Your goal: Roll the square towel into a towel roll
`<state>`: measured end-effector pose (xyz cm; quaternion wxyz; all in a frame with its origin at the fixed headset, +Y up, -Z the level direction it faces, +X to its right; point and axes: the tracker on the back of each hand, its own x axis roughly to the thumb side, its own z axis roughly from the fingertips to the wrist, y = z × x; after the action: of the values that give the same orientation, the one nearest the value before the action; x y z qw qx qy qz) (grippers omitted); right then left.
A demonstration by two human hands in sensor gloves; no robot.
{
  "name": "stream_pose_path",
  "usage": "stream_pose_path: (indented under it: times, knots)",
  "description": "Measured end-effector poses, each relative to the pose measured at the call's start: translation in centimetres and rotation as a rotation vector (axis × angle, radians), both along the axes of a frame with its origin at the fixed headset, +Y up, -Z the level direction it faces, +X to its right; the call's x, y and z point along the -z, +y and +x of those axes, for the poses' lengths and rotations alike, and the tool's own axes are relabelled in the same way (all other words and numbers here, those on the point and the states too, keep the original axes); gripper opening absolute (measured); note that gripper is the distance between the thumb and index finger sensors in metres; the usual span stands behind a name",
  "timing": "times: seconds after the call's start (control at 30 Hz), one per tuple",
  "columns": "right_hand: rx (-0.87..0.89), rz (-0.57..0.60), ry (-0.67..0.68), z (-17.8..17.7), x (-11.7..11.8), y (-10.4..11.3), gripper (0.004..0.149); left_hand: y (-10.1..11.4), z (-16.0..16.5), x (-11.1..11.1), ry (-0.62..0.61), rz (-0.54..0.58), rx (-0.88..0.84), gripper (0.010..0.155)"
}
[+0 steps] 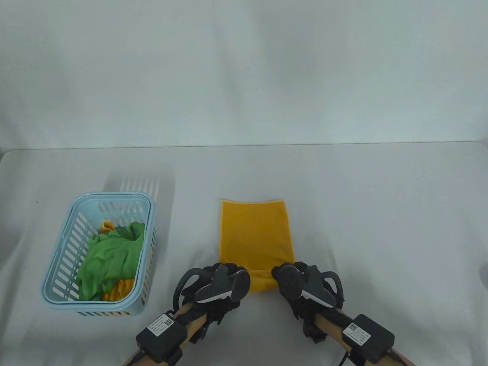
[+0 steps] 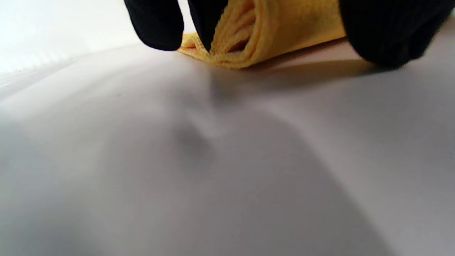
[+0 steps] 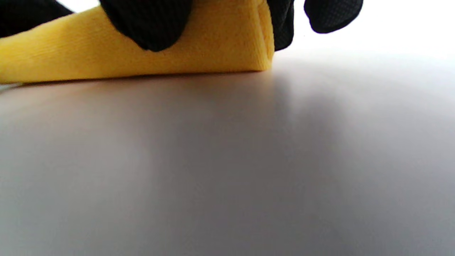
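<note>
Two gloved hands work the near end of a yellow rectangular cloth towel (image 1: pixel 254 236), which lies flat on the white cloth-covered surface (image 1: pixel 381 213) just ahead of the person, its long side running away from them. The left hand (image 1: pixel 217 284) and the right hand (image 1: pixel 301 284) sit at the two near corners, where a short length is already turned over into the start of a roll. In the left wrist view the roll's end (image 2: pixel 241 39) shows loose layers folded in on themselves, with black fingertips (image 2: pixel 156 25) curled down beside and over it; in the right wrist view a fingertip (image 3: pixel 149 25) presses over the top of the yellow roll (image 3: pixel 142 60). Each grip looks closed on the rolled edge, fingers curled over it.

My judgement is that the towel is light, soft and limp, with a napped weave that should grip itself rather than slip. It will not hold shape unaided, so the roll probably loosens if pressure lets up, and it may cone if one side runs ahead. Holding at both ends of the roll, fingers over the top and thumbs behind, seems the sound place.

To the left, well apart from the towel, stands a light blue slotted plastic basket (image 1: pixel 61 259) holding a crumpled green cloth (image 1: pixel 110 255) over something yellow-orange (image 1: pixel 118 289). Nothing lies on the towel's path forward, though the surface's cover could ruck under the roll.
</note>
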<state>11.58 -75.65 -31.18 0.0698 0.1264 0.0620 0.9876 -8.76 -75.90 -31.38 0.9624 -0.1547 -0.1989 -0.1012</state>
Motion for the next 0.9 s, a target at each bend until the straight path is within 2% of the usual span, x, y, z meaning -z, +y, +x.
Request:
stream_pose_path:
  times: [0.27,0.47,0.6,0.73,0.9]
  knots:
    - [0.124,-0.059,-0.044,1.1,0.9,0.4,0.053,0.3,-0.3,0.4,0.021,0.023,-0.008,0.076]
    - [0.226,-0.110,-0.086,2.0,1.3,0.7,0.052,1.9,-1.2,0.9,0.083,-0.008,-0.170,0.064]
    - [0.329,-0.172,-0.142,2.8,1.5,0.6,0.052,2.5,-2.1,1.3,0.131,-0.066,-0.281,0.060]
    - [0.369,-0.225,-0.206,3.5,1.9,0.2,0.052,2.4,-2.7,1.6,0.184,-0.152,-0.348,0.061]
    - [0.372,-0.191,-0.270,4.1,2.2,0.2,0.056,2.0,-2.9,1.9,0.222,-0.091,-0.306,0.063]
